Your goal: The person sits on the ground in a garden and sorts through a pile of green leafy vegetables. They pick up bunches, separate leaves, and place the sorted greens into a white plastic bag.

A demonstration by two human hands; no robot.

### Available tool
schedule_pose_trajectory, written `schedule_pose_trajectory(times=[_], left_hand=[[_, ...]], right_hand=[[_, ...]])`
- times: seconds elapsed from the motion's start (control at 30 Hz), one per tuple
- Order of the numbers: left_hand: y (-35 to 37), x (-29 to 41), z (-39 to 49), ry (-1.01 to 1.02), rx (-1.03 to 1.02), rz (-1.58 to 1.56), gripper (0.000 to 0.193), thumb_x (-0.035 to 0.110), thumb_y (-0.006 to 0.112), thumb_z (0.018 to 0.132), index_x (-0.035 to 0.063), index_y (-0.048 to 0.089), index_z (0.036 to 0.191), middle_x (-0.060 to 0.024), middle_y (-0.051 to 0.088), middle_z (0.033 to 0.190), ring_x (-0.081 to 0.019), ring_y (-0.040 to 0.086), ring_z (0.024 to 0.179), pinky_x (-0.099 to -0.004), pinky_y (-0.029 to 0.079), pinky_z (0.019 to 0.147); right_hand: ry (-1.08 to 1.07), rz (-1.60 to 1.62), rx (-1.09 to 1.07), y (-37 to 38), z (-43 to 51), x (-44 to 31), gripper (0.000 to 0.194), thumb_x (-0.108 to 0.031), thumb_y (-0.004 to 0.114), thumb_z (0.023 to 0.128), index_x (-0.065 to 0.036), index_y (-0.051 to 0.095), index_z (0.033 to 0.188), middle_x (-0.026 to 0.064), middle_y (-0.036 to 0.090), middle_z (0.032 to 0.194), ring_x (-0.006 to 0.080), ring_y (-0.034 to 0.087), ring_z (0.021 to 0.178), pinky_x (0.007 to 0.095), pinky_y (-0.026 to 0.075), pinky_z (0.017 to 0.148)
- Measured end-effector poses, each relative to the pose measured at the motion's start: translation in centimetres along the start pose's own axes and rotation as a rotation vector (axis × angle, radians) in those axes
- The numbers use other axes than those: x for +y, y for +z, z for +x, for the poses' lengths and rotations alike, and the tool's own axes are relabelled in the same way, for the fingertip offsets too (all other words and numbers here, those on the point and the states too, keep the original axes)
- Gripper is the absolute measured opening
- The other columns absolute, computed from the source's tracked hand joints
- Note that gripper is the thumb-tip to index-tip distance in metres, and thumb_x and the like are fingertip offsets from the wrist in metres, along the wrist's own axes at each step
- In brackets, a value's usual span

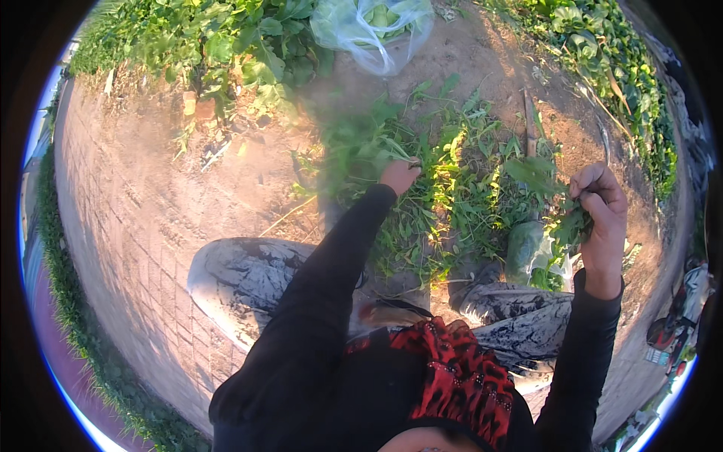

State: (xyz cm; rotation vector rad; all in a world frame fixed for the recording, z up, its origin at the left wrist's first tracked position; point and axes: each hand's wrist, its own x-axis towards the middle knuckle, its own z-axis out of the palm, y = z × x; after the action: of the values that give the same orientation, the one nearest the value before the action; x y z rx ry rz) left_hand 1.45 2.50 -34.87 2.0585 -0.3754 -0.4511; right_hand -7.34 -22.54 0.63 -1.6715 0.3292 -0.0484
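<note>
A heap of loose leafy greens (pixel 446 192) lies on bare soil in front of me. My left hand (pixel 401 175) reaches into the heap, its fingers closed on stems of greens at the heap's near left side; leaves beyond it are blurred. Held up at the right, my right hand (pixel 604 206) pinches a small bunch of leafy greens (pixel 571 226) between thumb and fingers. Below that bunch a clear plastic bag (pixel 525 248) with greens in it rests on the ground near my leg, partly covered by the held leaves.
Beyond the heap stands a knotted clear plastic bag (pixel 384 56) of pale green vegetables. Growing plants (pixel 226 39) border the far left, and more foliage (pixel 627 85) the right. Brick paving (pixel 147 271) lies left of my bent knee (pixel 243 277). A thin stick (pixel 530 124) lies beside the heap.
</note>
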Motion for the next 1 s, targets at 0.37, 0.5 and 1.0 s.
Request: schedule_pose_trajectory(times=[0.37,0.5,1.0], left_hand=[[2.6,11.9,-1.8,0.017,-0.344,-0.24,0.028,0.016,0.058,0.089,0.0008,0.062,0.113,-0.006,0.061,0.069,-0.0134,0.06,0.06,-0.0291,0.047,0.057],[-0.7,14.3,-1.8,-0.1,-0.434,-0.462,0.036,0.021,0.061,0.089,-0.0011,0.06,0.118,-0.0031,0.061,0.068,-0.0108,0.06,0.06,-0.026,0.048,0.057],[-10.2,28.9,-6.2,0.357,-0.1,-0.276,0.057,0.03,0.065,0.086,0.001,0.045,0.131,-0.0188,0.057,0.121,-0.0261,0.057,0.111,-0.0374,0.045,0.094]], right_hand=[[-0.095,0.12,-0.025,-2.7,-1.1,0.2,0.018,0.004,0.043,0.08,-0.006,0.055,0.088,-0.0003,0.053,0.08,0.0055,0.05,0.065,0.0185,0.044,0.061],[-0.069,0.184,-0.022,-3.8,-1.2,0.5,0.023,0.004,0.044,0.081,-0.005,0.056,0.099,0.0017,0.057,0.09,0.0071,0.053,0.073,0.0211,0.046,0.068],[-0.189,-0.065,-0.233,-0.4,-2.1,-0.5,0.035,0.004,0.037,0.071,0.0,0.058,0.099,0.0018,0.054,0.08,0.0098,0.054,0.078,0.0218,0.043,0.073]])
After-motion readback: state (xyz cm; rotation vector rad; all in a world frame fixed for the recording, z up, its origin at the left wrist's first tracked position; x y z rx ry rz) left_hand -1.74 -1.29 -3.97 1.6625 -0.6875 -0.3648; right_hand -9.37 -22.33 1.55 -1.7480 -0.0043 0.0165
